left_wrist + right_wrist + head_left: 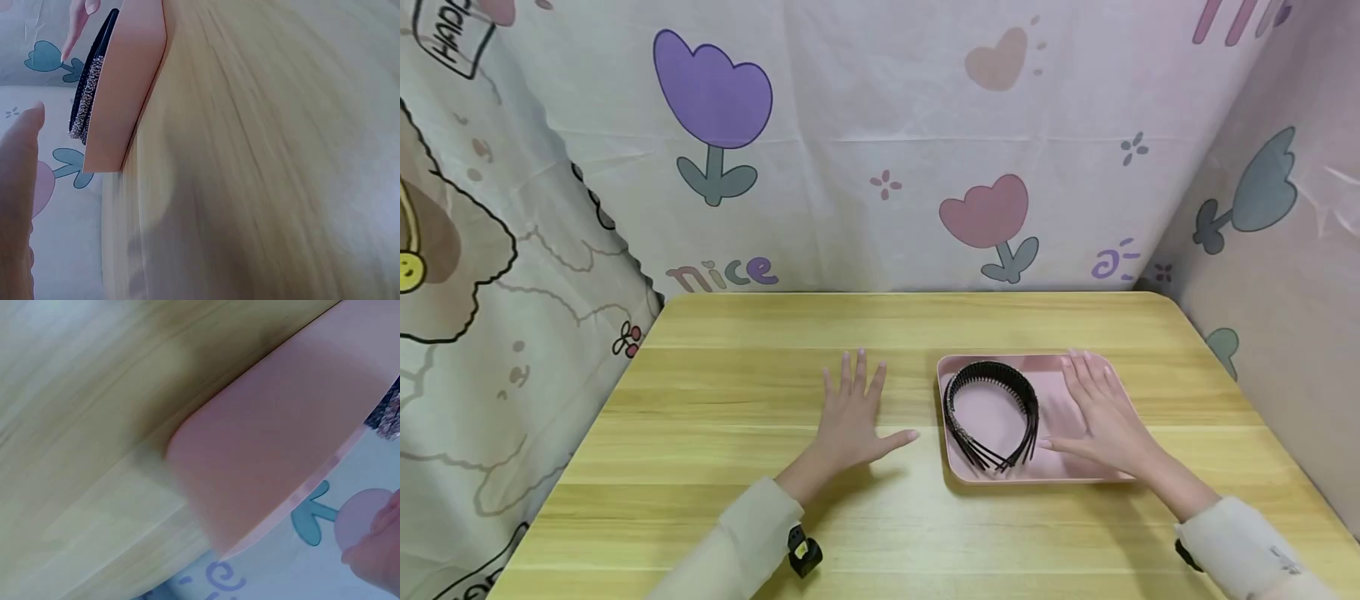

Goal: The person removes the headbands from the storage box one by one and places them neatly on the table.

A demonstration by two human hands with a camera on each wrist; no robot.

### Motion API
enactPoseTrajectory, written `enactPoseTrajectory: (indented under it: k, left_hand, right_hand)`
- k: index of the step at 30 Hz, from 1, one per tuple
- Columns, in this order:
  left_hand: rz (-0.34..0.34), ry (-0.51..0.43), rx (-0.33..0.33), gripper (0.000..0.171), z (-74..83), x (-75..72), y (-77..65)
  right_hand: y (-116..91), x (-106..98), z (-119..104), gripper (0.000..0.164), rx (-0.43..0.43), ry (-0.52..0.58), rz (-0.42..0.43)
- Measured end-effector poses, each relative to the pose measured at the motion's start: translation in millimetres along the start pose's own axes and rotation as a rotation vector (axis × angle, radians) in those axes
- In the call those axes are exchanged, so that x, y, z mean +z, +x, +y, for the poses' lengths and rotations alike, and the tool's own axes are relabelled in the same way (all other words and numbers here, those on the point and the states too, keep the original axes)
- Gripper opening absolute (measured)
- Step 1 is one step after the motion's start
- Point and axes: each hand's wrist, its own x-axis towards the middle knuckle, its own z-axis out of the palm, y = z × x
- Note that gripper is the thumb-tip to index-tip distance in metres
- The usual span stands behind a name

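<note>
A pink tray (1060,475) lies on the wooden table, right of the middle. In its left half stand several black headbands (1028,392), nested into one ring with their ends towards me; the left wrist view shows glittering stones on one of these headbands (91,87). My right hand (1101,421), fingers straight, is over the tray's right half, its thumb tip close to the headband ends. To the left of the tray, my left hand (850,421) is spread above the tabletop with nothing in it, thumb pointing at the tray. Neither hand grips anything.
The light wooden table (722,400) reaches back to a patterned cloth (850,83) hung behind it, with more cloth at both sides. A dark wrist camera (805,552) sits at the left sleeve's cuff.
</note>
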Motion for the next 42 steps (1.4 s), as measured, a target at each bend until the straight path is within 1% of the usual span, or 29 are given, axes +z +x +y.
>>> enactPoseTrajectory:
  k: [2,5,7,11,13,17,21,23,25,29,32,34,38,42]
  left_hand:
    - [-0.021,-0.02,-0.018,0.105,3.0,1.0,3.3]
    - [-0.038,-0.079,-0.036,0.104,8.2,1.8,8.9]
    - [-0.038,-0.131,-0.037,0.104,12.1,1.9,13.0]
    - [-0.025,-0.242,-0.037,0.1,20.8,1.9,20.7]
    - [-0.022,-0.278,-0.035,0.097,25.4,2.4,24.4]
    - [-0.002,-0.355,-0.036,0.089,34.6,4.3,31.3]
    - [0.025,-0.437,-0.057,0.08,42.7,9.4,38.0]
    - [0.034,-0.461,-0.067,0.075,46.8,11.6,41.3]
    - [0.038,-0.481,-0.077,0.071,50.9,12.9,44.2]
    - [0.055,-0.544,-0.083,0.062,57.8,13.9,49.6]
    - [0.078,-0.596,-0.075,0.055,61.8,16.1,54.0]
    - [0.098,-0.614,-0.066,0.05,64.6,17.7,56.7]
    - [0.141,-0.616,-0.056,0.037,70.6,20.6,61.3]
    - [0.178,-0.58,-0.056,0.028,75.8,22.3,64.6]
  right_hand:
    - [-3,-1,4,0.115,0.003,0.057,-0.011]
    - [-7,-3,7,0.112,0.021,0.133,-0.027]
    - [-10,-4,10,0.111,0.029,0.172,-0.035]
    - [-16,-7,18,0.109,0.015,0.198,-0.031]
    - [-20,-7,22,0.109,0.021,0.207,-0.03]
    - [-28,-7,29,0.11,0.084,0.241,-0.053]
    - [-37,-8,34,0.11,0.16,0.304,-0.084]
    - [-42,-8,37,0.109,0.175,0.325,-0.089]
    - [-46,-7,39,0.109,0.172,0.331,-0.088]
    - [-52,-6,43,0.109,0.135,0.308,-0.077]
    - [-55,-6,49,0.109,0.091,0.27,-0.064]
    - [-57,-7,52,0.109,0.072,0.252,-0.06]
    - [-60,-7,57,0.108,0.062,0.236,-0.073]
    - [-63,-5,60,0.108,0.061,0.246,-0.089]
